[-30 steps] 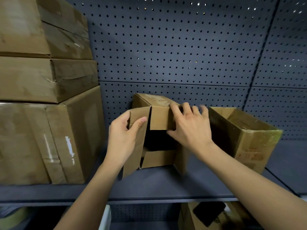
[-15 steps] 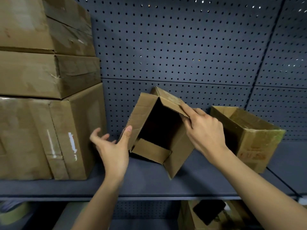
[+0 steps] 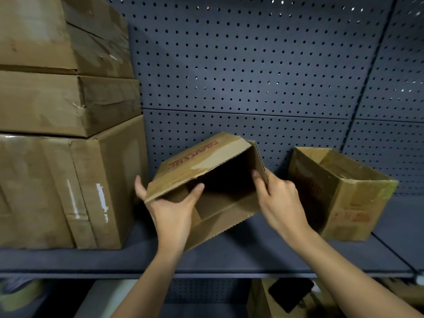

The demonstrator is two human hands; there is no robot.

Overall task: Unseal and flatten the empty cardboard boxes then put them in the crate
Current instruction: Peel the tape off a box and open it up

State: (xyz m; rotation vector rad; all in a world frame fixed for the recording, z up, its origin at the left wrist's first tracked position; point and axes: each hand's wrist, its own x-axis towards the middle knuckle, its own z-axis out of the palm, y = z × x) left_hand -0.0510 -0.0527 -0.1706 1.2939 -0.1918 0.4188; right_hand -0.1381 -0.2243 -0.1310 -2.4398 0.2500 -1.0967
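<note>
The left hand (image 3: 171, 212) grips the left flap of the small cardboard box (image 3: 206, 160), its fingers (image 3: 140, 188) curled behind the flap and the thumb inside the opening. The right hand (image 3: 281, 203) pinches the edge of the right flap, with its thumb on the inner face. The box is tilted between the hands over the grey shelf (image 3: 252, 255), its open end toward the camera. A second open box (image 3: 358, 203) stands just beside the right hand. A stack of taped cartons (image 3: 57, 180) is close to the left hand, and the pegboard wall (image 3: 252, 65) is behind.
</note>
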